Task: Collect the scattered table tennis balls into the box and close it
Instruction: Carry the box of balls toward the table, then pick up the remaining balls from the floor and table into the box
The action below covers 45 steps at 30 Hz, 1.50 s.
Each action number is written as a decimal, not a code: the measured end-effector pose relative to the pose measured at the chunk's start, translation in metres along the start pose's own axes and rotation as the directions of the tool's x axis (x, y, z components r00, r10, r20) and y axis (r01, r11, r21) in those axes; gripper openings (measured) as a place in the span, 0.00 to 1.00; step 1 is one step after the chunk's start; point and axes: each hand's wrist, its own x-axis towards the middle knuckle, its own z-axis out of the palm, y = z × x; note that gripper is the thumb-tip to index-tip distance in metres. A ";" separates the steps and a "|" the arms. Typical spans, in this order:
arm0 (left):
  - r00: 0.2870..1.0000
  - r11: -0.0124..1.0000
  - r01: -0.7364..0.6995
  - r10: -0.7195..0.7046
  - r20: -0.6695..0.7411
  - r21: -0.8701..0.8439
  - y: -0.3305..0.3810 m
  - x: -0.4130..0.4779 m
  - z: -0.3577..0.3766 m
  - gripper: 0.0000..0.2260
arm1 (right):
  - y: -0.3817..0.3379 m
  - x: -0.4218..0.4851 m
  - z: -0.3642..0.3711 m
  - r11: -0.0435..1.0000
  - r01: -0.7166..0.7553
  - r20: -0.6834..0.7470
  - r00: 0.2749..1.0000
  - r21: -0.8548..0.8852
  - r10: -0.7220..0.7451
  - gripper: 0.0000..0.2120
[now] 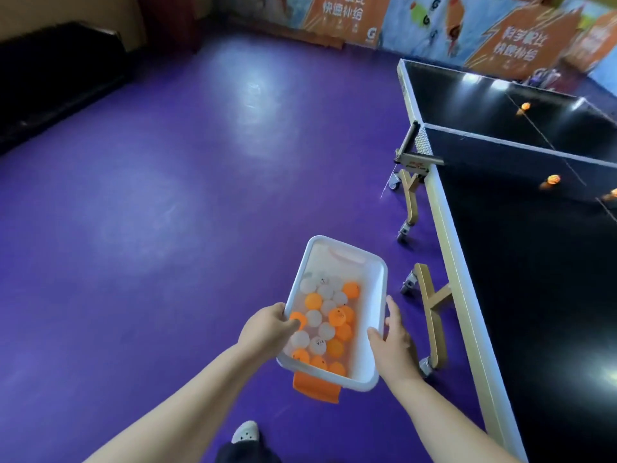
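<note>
Head view looks down on a white plastic box (pixel 375 295), carried in the air above the purple floor (pixel 167 212) by both hands. The left hand (pixel 267 330) grips the box's left long wall, fingers curled over the rim and into the inside, just touching an orange ball. The right hand (pixel 392 342) clasps the right long wall, thumb on the rim and fingers spread down the outside. Both are closed on the box; neither is free.

The box's long axis runs away from the person, tilted slightly to the right, with an orange latch (pixel 317 389) hanging from the near short end. Inside lies a layer of orange and white table tennis balls (pixel 325 324), bunched toward the near half. No lid shows.

The relation that matters: the loose balls lie forward and to the right of the right hand, well apart from it, up on the dark counter (pixel 534 262) of the table tennis table. One orange ball (pixel 553 179) sits on the near side of the net (pixel 500 152), another (pixel 613 192) at the frame's edge, and a third (pixel 526 106) beyond the net. The counter's long edge runs just right of the right hand, so that hand is nearer. In my judgement, the box needs to move rightward to the counter before the right hand can let go and reach.
</note>
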 end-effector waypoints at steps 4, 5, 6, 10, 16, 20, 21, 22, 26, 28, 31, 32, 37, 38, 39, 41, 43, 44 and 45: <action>0.998 0.997 -0.060 0.060 0.003 0.039 0.025 0.072 -0.030 0.08 | -0.034 0.045 0.011 0.991 -0.097 -0.086 0.991 0.088 0.104 0.28; 0.997 0.996 -0.075 0.074 0.018 0.048 0.033 0.086 -0.030 0.08 | -0.036 0.054 0.011 0.990 -0.111 -0.106 0.987 0.085 0.120 0.27; 0.994 0.993 -0.100 0.097 0.041 0.063 0.042 0.102 -0.029 0.09 | -0.036 0.064 0.008 0.988 -0.134 -0.127 0.981 0.083 0.144 0.26; 0.984 0.987 -0.146 0.138 0.116 0.064 0.083 0.150 -0.014 0.08 | -0.040 0.108 -0.014 0.971 -0.188 -0.202 0.955 0.148 0.216 0.25; 0.970 0.972 -0.210 0.194 0.145 0.105 0.169 0.237 0.015 0.09 | -0.028 0.198 -0.052 0.962 -0.233 -0.273 0.925 0.142 0.264 0.25; 0.958 0.955 -0.263 0.243 0.150 0.138 0.245 0.293 0.044 0.10 | -0.007 0.278 -0.088 0.946 -0.205 -0.315 0.907 0.252 0.281 0.25; 0.956 0.951 -0.273 0.251 0.150 0.147 0.266 0.306 0.050 0.10 | -0.003 0.299 -0.100 0.941 -0.197 -0.320 0.904 0.275 0.283 0.24; 0.954 0.946 -0.282 0.259 0.152 0.158 0.289 0.319 0.058 0.10 | 0.001 0.319 -0.114 0.935 -0.190 -0.324 0.902 0.298 0.287 0.24; 0.940 0.934 -0.318 0.288 0.185 0.161 0.377 0.362 0.089 0.13 | 0.022 0.390 -0.171 0.896 -0.178 -0.348 0.877 0.408 0.333 0.23; 0.929 0.925 -0.345 0.312 0.201 0.159 0.416 0.380 0.107 0.15 | 0.035 0.420 -0.198 0.874 -0.169 -0.356 0.865 0.456 0.353 0.22; 0.911 0.911 -0.376 0.330 0.249 0.168 0.461 0.401 0.140 0.16 | 0.060 0.447 -0.229 0.859 -0.199 -0.365 0.843 0.472 0.396 0.23; 0.902 0.903 -0.390 0.336 0.270 0.178 0.473 0.407 0.152 0.15 | 0.069 0.453 -0.237 0.856 -0.219 -0.369 0.832 0.468 0.415 0.23; 0.814 0.854 -0.492 0.382 0.438 0.171 0.536 0.431 0.224 0.14 | 0.119 0.480 -0.280 0.823 -0.304 -0.435 0.733 0.480 0.524 0.23; 0.799 0.834 -0.515 0.384 0.462 0.197 0.548 0.434 0.238 0.14 | 0.128 0.483 -0.288 0.813 -0.314 -0.445 0.712 0.490 0.543 0.22; 0.785 0.819 -0.533 0.386 0.484 0.212 0.560 0.438 0.253 0.14 | 0.136 0.485 -0.296 0.802 -0.323 -0.454 0.690 0.503 0.563 0.22; 0.750 0.799 -0.563 0.387 0.536 0.211 0.585 0.444 0.281 0.13 | 0.153 0.491 -0.314 0.775 -0.343 -0.469 0.642 0.532 0.606 0.21; 0.707 0.780 -0.593 0.386 0.592 0.199 0.613 0.452 0.308 0.13 | 0.169 0.501 -0.332 0.746 -0.365 -0.488 0.583 0.557 0.650 0.20; 0.682 0.773 -0.608 0.389 0.619 0.184 0.628 0.457 0.322 0.13 | 0.177 0.509 -0.341 0.734 -0.375 -0.500 0.552 0.567 0.668 0.20; 0.657 0.764 -0.622 0.392 0.644 0.169 0.643 0.462 0.334 0.13 | 0.185 0.516 -0.350 0.721 -0.384 -0.510 0.521 0.577 0.685 0.20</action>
